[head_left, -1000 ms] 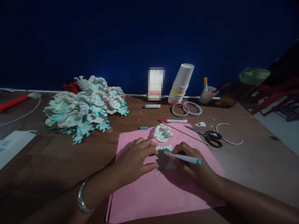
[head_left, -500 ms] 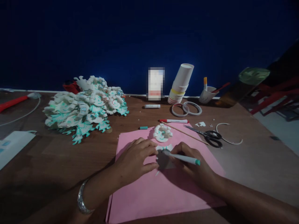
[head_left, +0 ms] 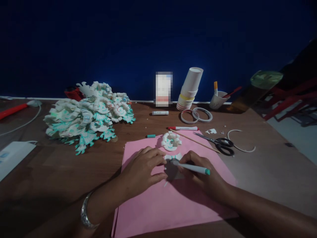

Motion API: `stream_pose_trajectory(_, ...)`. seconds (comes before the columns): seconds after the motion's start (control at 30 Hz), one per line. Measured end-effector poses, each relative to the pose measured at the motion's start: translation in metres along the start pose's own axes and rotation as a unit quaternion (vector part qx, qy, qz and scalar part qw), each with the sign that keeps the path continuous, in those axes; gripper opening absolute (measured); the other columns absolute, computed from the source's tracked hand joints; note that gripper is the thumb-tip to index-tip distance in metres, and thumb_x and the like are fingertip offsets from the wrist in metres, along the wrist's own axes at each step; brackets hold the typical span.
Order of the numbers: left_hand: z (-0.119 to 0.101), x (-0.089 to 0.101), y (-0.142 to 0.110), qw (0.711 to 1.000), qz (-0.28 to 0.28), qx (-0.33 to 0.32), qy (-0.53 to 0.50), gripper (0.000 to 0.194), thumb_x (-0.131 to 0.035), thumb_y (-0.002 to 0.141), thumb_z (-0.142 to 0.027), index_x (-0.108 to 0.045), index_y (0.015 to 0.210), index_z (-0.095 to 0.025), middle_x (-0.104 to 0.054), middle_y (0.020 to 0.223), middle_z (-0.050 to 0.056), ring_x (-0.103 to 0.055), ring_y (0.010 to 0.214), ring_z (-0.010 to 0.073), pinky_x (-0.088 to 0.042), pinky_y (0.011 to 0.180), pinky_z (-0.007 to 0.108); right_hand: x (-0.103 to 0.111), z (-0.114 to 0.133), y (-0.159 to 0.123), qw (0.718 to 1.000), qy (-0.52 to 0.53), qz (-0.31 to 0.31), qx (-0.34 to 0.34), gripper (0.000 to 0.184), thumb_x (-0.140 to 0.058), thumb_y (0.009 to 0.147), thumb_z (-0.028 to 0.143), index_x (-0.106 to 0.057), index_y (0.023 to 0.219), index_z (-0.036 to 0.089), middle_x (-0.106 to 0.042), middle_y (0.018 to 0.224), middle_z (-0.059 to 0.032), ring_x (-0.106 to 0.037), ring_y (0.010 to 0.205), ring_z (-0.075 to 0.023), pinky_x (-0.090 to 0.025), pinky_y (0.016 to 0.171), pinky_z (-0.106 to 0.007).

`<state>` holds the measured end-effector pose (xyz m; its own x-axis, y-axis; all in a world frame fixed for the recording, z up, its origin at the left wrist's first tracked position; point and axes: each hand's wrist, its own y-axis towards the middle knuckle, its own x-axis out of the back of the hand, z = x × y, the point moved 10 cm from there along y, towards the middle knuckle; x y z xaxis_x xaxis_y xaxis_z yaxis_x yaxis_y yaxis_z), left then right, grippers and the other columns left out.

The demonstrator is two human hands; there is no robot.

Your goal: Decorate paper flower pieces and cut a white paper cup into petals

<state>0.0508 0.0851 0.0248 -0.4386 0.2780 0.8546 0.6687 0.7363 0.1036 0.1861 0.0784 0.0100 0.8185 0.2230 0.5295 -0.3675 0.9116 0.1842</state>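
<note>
My left hand (head_left: 143,168) lies on a pink paper sheet (head_left: 170,201), its fingers curled and pressing down the left edge of a small white paper figure (head_left: 173,165). My right hand (head_left: 205,177) is closed around a teal-capped marker (head_left: 194,168), whose tip touches the figure. The figure's curled white head (head_left: 170,141) lies just beyond my fingers. Shadow hides much of the figure's body.
A heap of finished white-and-teal paper figures (head_left: 86,115) sits at the left. Behind the sheet lie a teal marker cap (head_left: 150,136), red marker (head_left: 183,128), wooden stick (head_left: 195,141), scissors (head_left: 220,145), glue stick (head_left: 160,113), tape rings (head_left: 196,115), stacked paper cups (head_left: 190,89) and a cup with tools (head_left: 218,99).
The view has shifted slightly; both hands stay on the paper figure and the marker tip has barely moved.
</note>
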Motion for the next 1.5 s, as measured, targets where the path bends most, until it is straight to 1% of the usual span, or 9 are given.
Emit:
stream_pose_trajectory(0.23, 0.0001, 0.0001, 0.0005, 1.000, -0.002, -0.001, 0.002, 0.022, -0.074, 0.085, -0.029, -0.065, 0.104, -0.024, -0.064, 0.127, 0.004, -0.055, 0.114, 0.0261, -0.044, 0.098, 0.045, 0.0038, -0.0009, 0.0000, 1.000, 0.021, -0.012, -0.012, 0.009, -0.057, 0.094, 0.026, -0.052, 0.087, 0.022, -0.065, 0.076, -0.0005, -0.055, 0.062, -0.0151, -0.040, 0.057, -0.027)
stream_pose_trajectory(0.4, -0.0012, 0.0002, 0.0010, 1.000, 0.001, -0.005, 0.003, 0.022, -0.074, 0.084, -0.029, -0.066, 0.103, -0.023, -0.065, 0.123, 0.005, -0.056, 0.111, 0.0263, -0.044, 0.096, 0.044, 0.0010, -0.0015, -0.0015, 1.000, 0.019, -0.001, -0.005, 0.008, -0.055, 0.095, 0.023, -0.051, 0.088, 0.022, -0.065, 0.076, 0.0000, -0.055, 0.063, -0.0149, -0.040, 0.058, -0.026)
stream_pose_trajectory(0.57, -0.0003, -0.0003, 0.0005, 1.000, -0.001, -0.004, 0.003, 0.021, -0.074, 0.085, -0.029, -0.065, 0.103, -0.023, -0.064, 0.125, 0.004, -0.054, 0.112, 0.0260, -0.044, 0.097, 0.044, 0.0004, -0.0005, -0.0014, 1.000, 0.000, -0.003, 0.008, 0.006, -0.055, 0.093, 0.020, -0.051, 0.088, 0.022, -0.063, 0.074, 0.0013, -0.053, 0.060, -0.0138, -0.038, 0.057, -0.025)
stream_pose_trajectory(0.77, 0.0019, -0.0020, -0.0006, 1.000, 0.002, 0.004, 0.006, 0.022, -0.073, 0.085, -0.031, -0.064, 0.105, -0.024, -0.063, 0.129, 0.003, -0.053, 0.115, 0.0265, -0.043, 0.098, 0.045, 0.0003, 0.0008, 0.0001, 1.000, -0.003, -0.001, 0.007, 0.006, -0.056, 0.092, 0.020, -0.053, 0.088, 0.021, -0.064, 0.073, 0.0010, -0.054, 0.060, -0.0142, -0.038, 0.056, -0.025)
stream_pose_trajectory(0.9, 0.0008, -0.0016, 0.0001, 1.000, -0.001, -0.004, 0.004, 0.021, -0.074, 0.085, -0.030, -0.065, 0.103, -0.024, -0.064, 0.126, 0.002, -0.054, 0.113, 0.0252, -0.043, 0.098, 0.044, -0.0008, 0.0005, -0.0003, 1.000, -0.001, 0.006, 0.004, 0.007, -0.056, 0.093, 0.020, -0.053, 0.087, 0.021, -0.064, 0.073, 0.0010, -0.053, 0.060, -0.0142, -0.038, 0.056, -0.025)
stream_pose_trajectory(1.03, 0.0010, -0.0015, 0.0006, 1.000, -0.002, -0.007, 0.005, 0.021, -0.074, 0.085, -0.031, -0.065, 0.103, -0.024, -0.064, 0.126, 0.002, -0.054, 0.113, 0.0248, -0.044, 0.097, 0.043, -0.0008, -0.0010, -0.0004, 1.000, 0.006, 0.000, 0.007, 0.007, -0.057, 0.093, 0.021, -0.053, 0.088, 0.021, -0.064, 0.074, 0.0011, -0.053, 0.060, -0.0138, -0.039, 0.057, -0.025)
stream_pose_trajectory(1.3, 0.0009, -0.0012, 0.0004, 1.000, -0.004, -0.006, 0.008, 0.022, -0.074, 0.085, -0.031, -0.065, 0.103, -0.024, -0.064, 0.126, 0.004, -0.055, 0.112, 0.0266, -0.044, 0.096, 0.045, -0.0008, 0.0000, -0.0004, 1.000, 0.001, 0.005, 0.002, 0.006, -0.057, 0.092, 0.021, -0.053, 0.088, 0.021, -0.064, 0.072, 0.0013, -0.053, 0.059, -0.0137, -0.038, 0.056, -0.024)
stream_pose_trajectory(1.5, 0.0000, -0.0002, 0.0000, 1.000, -0.006, -0.010, 0.005, 0.022, -0.075, 0.084, -0.030, -0.064, 0.102, -0.024, -0.065, 0.125, 0.003, -0.055, 0.112, 0.0258, -0.044, 0.096, 0.044, -0.0016, 0.0008, -0.0007, 1.000, -0.009, 0.010, 0.005, 0.005, -0.056, 0.091, 0.019, -0.053, 0.088, 0.021, -0.065, 0.072, 0.0010, -0.053, 0.059, -0.0137, -0.037, 0.055, -0.024)
